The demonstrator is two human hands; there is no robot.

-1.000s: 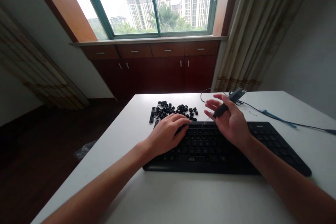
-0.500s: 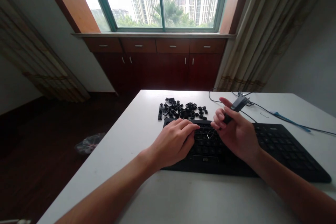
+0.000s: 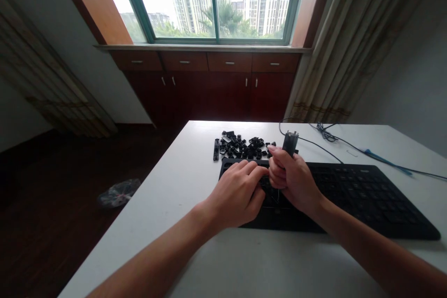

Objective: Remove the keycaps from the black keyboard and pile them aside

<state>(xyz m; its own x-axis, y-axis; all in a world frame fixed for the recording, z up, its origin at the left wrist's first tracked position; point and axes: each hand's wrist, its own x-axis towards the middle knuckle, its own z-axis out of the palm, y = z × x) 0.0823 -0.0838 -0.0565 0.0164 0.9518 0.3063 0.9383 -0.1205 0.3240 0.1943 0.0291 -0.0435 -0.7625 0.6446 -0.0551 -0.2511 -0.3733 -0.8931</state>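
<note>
A black keyboard [image 3: 356, 195] lies across the white table, its left side bared where keycaps are off. My left hand [image 3: 237, 191] rests on that side, fingers bent and pressed on the keyboard; their tips are partly hidden. Closed in a fist, my right hand [image 3: 293, 177] holds a grey keycap puller [image 3: 290, 142] upright, brush end up. Its wire end points down at the keyboard beside my left fingers, and I cannot make out whether it grips a keycap. Just behind the keyboard lies a heap of loose black keycaps [image 3: 244, 147], with a long keycap [image 3: 216, 150] at its left.
Behind the keyboard on the right runs a black cable [image 3: 326, 132], partly coiled. A blue thin tool [image 3: 387, 162] and a small bent wire [image 3: 351, 153] lie near it. The table's [image 3: 146, 228] left edge slopes down beside a plastic bag [image 3: 118, 193] on the floor.
My right hand has moved left and turned, bringing the keycap puller from tilted to upright with its wire end down, close to my left hand. My left hand has barely moved.
</note>
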